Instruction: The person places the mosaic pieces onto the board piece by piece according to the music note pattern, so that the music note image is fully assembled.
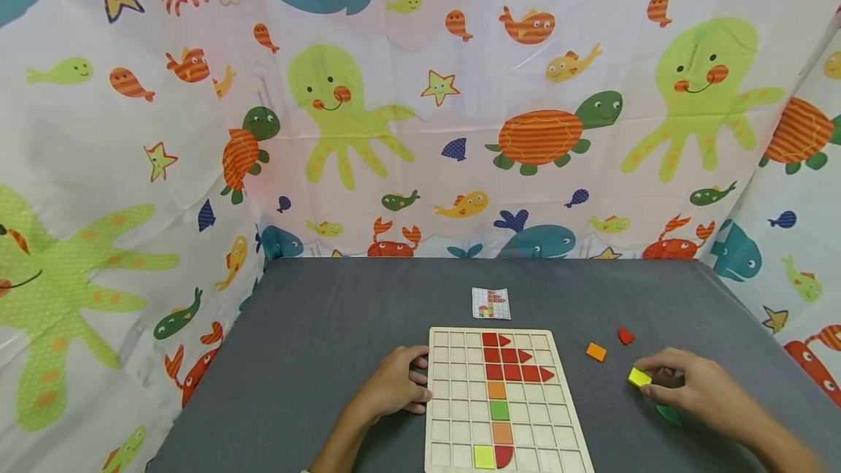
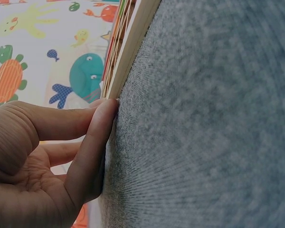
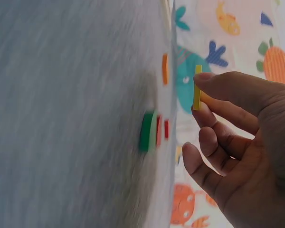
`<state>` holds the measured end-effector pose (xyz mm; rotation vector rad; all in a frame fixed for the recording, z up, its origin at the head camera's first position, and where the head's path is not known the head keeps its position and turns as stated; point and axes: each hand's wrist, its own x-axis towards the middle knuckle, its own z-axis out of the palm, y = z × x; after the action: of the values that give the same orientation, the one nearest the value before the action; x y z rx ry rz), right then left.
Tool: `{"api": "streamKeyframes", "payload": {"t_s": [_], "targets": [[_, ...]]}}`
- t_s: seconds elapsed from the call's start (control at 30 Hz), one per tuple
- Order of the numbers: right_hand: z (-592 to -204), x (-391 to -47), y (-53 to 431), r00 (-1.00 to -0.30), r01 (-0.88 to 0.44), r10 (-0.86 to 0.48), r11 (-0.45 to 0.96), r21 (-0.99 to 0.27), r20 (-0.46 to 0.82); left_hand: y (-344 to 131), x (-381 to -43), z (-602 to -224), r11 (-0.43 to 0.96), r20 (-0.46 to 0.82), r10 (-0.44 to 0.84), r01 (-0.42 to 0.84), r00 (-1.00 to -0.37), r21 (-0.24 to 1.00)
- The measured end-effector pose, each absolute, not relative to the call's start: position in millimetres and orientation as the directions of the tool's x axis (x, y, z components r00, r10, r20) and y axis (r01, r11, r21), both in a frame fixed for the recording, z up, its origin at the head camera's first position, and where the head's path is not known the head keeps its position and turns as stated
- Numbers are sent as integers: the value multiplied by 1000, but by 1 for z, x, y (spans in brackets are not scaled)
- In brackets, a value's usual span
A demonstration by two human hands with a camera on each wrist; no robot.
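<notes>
Beside the left edge of the wooden grid board point(image 1: 460, 393), my left hand point(image 1: 396, 383) touches the board's side with its fingertips and thumb. In the left wrist view, those fingertips point(image 2: 107, 107) meet the board's pale edge point(image 2: 133, 52). My right hand point(image 1: 690, 389) pinches a yellow square tile point(image 1: 639, 377) between thumb and fingers, to the right of the board. The right wrist view shows the yellow tile point(image 3: 197, 88) edge-on, raised off the cloth. Partly behind that hand lies a green curved tile point(image 1: 668, 414). Red, orange, green and yellow tiles sit in the board's cells.
A small pattern card point(image 1: 490, 304) lies beyond the board's far edge. An orange square tile point(image 1: 596, 352) and a red curved tile point(image 1: 626, 335) lie right of the board on the grey cloth point(image 1: 315, 356). A sea-animal curtain point(image 1: 407, 217) hangs behind and at both sides.
</notes>
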<state>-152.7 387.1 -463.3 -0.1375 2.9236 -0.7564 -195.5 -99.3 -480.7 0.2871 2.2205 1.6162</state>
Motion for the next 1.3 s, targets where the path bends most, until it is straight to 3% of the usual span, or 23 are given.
{"api": "streamKeyframes", "payload": {"t_s": [0.4, 1.3], "targets": [[-459, -162, 321, -945, -322, -293, 758, -567, 145, -98, -196, -481, 323, -182, 376, -56, -909, 945], [-445, -176, 220, -845, -461, -521, 594, -659, 121, -99, -198, -484, 329, -180, 372, -51, -911, 943]]}}
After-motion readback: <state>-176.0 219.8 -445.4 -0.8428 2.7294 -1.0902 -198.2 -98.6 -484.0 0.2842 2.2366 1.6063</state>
